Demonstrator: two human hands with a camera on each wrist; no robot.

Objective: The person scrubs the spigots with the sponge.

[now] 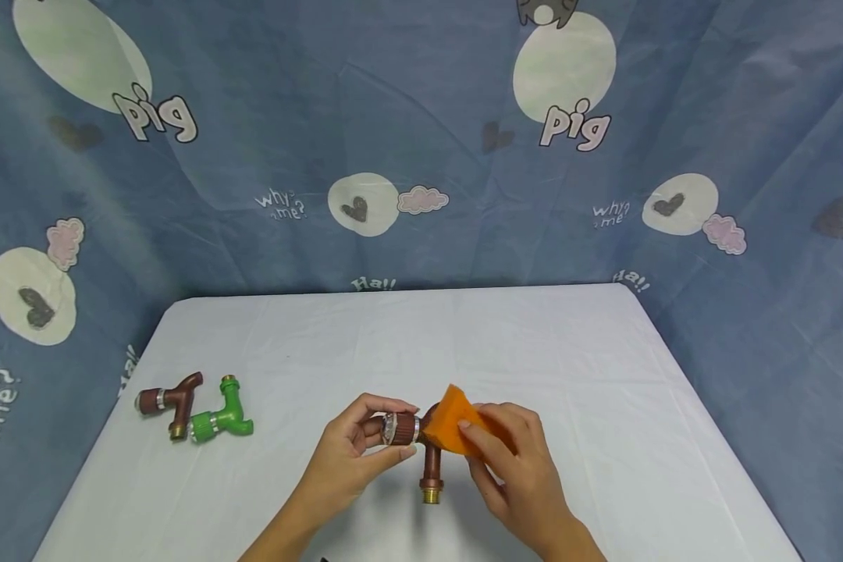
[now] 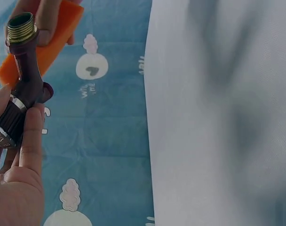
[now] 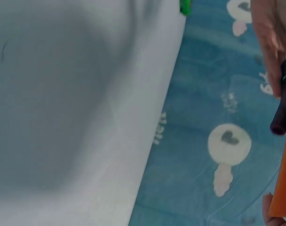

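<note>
A brown faucet (image 1: 432,464) with a brass threaded end is held up over the white table. My left hand (image 1: 365,445) grips its ribbed knob between thumb and fingers. In my right hand (image 1: 513,460) an orange sponge (image 1: 453,421) is pinched, and it lies against the faucet's body, hiding part of the spout. The left wrist view shows the faucet (image 2: 27,61) with its threaded end up and the sponge (image 2: 63,37) behind it. At the edge of the right wrist view, the sponge (image 3: 284,179) and the dark spout (image 3: 280,120) are partly cut off.
Two more faucets lie on the left of the white table (image 1: 534,336): a brown one (image 1: 181,402) and a green one (image 1: 232,410), close together. A blue patterned cloth (image 1: 421,101) hangs behind the table and round its sides.
</note>
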